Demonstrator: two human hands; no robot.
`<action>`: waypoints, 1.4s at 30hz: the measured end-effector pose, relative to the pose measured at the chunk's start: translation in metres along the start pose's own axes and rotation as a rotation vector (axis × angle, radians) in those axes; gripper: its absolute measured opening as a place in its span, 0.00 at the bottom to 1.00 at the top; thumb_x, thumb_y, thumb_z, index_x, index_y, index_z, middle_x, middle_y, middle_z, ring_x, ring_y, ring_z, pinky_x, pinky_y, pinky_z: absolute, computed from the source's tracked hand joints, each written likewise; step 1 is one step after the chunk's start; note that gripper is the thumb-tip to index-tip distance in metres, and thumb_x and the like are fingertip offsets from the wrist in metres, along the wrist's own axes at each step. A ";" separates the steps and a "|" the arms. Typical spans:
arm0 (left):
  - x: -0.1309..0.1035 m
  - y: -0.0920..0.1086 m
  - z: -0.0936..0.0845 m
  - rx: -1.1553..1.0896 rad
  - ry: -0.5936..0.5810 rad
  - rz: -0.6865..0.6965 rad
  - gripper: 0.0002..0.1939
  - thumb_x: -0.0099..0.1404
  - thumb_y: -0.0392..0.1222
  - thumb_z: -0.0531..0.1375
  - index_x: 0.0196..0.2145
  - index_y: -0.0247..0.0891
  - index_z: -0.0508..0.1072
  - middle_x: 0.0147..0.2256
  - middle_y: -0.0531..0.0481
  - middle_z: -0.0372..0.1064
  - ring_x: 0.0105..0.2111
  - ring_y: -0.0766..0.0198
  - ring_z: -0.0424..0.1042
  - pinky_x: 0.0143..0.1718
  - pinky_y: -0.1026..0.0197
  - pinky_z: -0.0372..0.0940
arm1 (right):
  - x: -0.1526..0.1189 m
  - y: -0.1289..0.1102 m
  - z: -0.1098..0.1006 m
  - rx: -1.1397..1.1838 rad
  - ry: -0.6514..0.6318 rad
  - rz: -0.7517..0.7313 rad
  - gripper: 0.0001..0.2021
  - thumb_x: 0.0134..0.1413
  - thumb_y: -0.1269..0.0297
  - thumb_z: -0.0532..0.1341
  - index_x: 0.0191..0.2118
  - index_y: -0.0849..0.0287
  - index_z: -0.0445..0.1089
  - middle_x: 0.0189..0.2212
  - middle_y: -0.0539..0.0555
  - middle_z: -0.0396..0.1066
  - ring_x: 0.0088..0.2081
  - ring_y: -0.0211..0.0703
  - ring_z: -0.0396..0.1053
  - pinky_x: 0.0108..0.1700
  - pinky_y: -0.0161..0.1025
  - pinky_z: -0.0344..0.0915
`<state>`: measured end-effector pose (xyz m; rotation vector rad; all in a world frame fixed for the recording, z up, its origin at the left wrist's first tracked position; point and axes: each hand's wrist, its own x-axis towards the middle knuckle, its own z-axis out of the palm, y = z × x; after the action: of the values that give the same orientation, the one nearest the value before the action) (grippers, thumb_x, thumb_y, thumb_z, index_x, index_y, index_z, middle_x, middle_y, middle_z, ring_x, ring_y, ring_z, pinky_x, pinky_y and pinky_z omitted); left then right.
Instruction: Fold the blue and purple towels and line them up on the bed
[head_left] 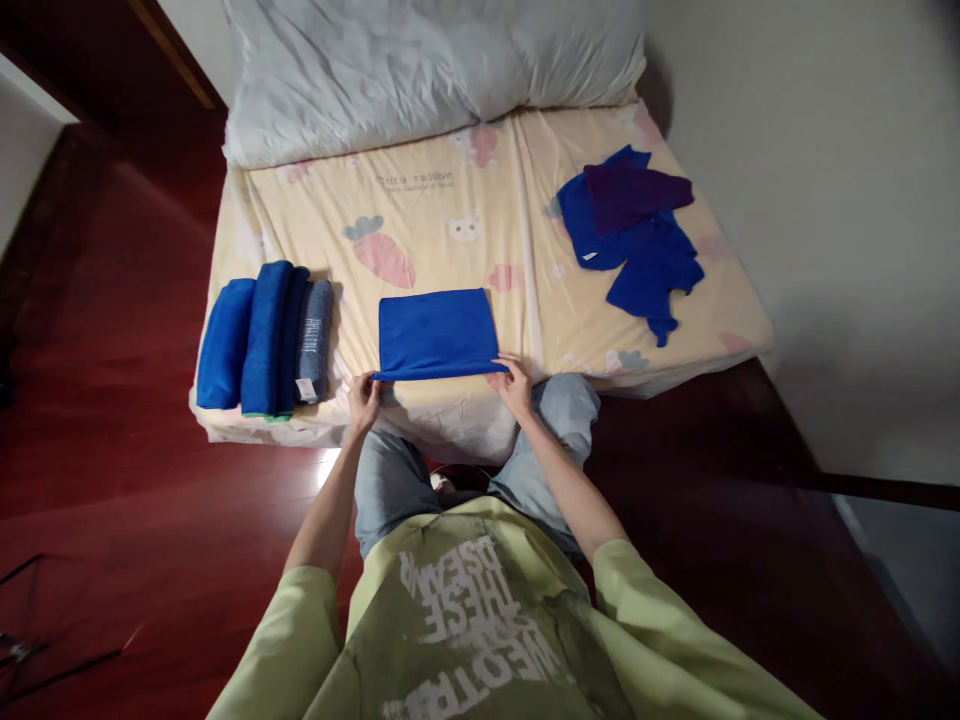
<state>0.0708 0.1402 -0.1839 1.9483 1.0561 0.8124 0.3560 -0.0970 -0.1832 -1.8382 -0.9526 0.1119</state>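
A blue towel (437, 330) lies flat on the bed in front of me, its near edge turned up in a narrow fold. My left hand (364, 400) pinches the near left corner of that fold. At the near right corner, my right hand (514, 386) grips the same edge between thumb and fingers. Left of the towel stands a row of folded or rolled cloths: a bright blue one (225, 345), a darker blue one (266, 335) and a grey one (315, 340) with a white tag.
A loose heap of blue cloths (652, 265) with a purple cloth (630, 197) on top lies at the bed's right. Along the back is a large grey-white bundle (420, 75). The patterned bed sheet (442, 255) has a near edge at my knees.
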 end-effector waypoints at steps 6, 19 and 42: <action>0.001 0.001 0.001 0.057 0.006 -0.023 0.23 0.70 0.60 0.55 0.44 0.38 0.75 0.36 0.45 0.70 0.35 0.58 0.72 0.41 0.56 0.69 | 0.002 0.007 0.008 0.051 -0.047 0.160 0.16 0.62 0.62 0.54 0.48 0.59 0.75 0.45 0.60 0.79 0.46 0.49 0.76 0.50 0.45 0.74; 0.006 0.003 0.006 0.065 0.023 -0.055 0.19 0.72 0.56 0.53 0.44 0.38 0.74 0.40 0.42 0.75 0.41 0.55 0.74 0.45 0.54 0.69 | 0.006 0.014 0.018 0.010 0.054 0.263 0.26 0.64 0.38 0.53 0.39 0.58 0.72 0.27 0.52 0.71 0.29 0.43 0.67 0.38 0.40 0.70; 0.009 0.008 0.011 0.182 0.098 -0.017 0.18 0.72 0.56 0.55 0.39 0.40 0.74 0.33 0.44 0.73 0.36 0.55 0.71 0.42 0.54 0.65 | 0.014 0.005 0.023 0.000 0.121 0.281 0.24 0.65 0.42 0.54 0.43 0.59 0.74 0.38 0.62 0.78 0.40 0.50 0.75 0.46 0.43 0.72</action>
<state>0.0867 0.1421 -0.1814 2.0647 1.2405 0.8348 0.3570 -0.0717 -0.1934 -1.9473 -0.6074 0.1697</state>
